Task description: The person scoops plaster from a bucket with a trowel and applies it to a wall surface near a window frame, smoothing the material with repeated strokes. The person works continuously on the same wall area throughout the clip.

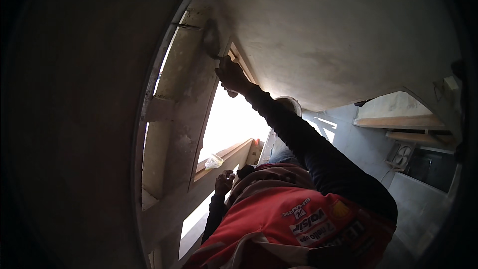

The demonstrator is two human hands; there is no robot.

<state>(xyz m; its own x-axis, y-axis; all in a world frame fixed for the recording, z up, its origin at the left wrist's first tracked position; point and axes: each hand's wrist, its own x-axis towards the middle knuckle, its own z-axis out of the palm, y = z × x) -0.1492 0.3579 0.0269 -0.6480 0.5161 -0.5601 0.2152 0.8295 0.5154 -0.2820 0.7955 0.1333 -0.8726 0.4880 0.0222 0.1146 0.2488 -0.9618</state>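
Note:
My right arm reaches up and away in a dark sleeve. My right hand (pixel 232 75) is closed round the handle of a trowel (pixel 211 39), whose dark blade lies at or close to the plastered wall (pixel 191 72) above the bright window opening. I cannot tell whether the blade touches the plaster. Lower down, my left hand (pixel 224 182) hangs by my side, near the window ledge. Its fingers are curled and in shadow; what they hold, if anything, is hidden. A crumpled clear plastic bag (pixel 214 161) sits on the ledge close to that hand.
A wooden frame (pixel 226 155) edges the window. Beneath my right forearm stands a round bucket (pixel 290 104). The large pale plaster surface (pixel 343 35) spans the upper right. Farther right are a wood-edged shelf (pixel 398 121) and a fan (pixel 401 155).

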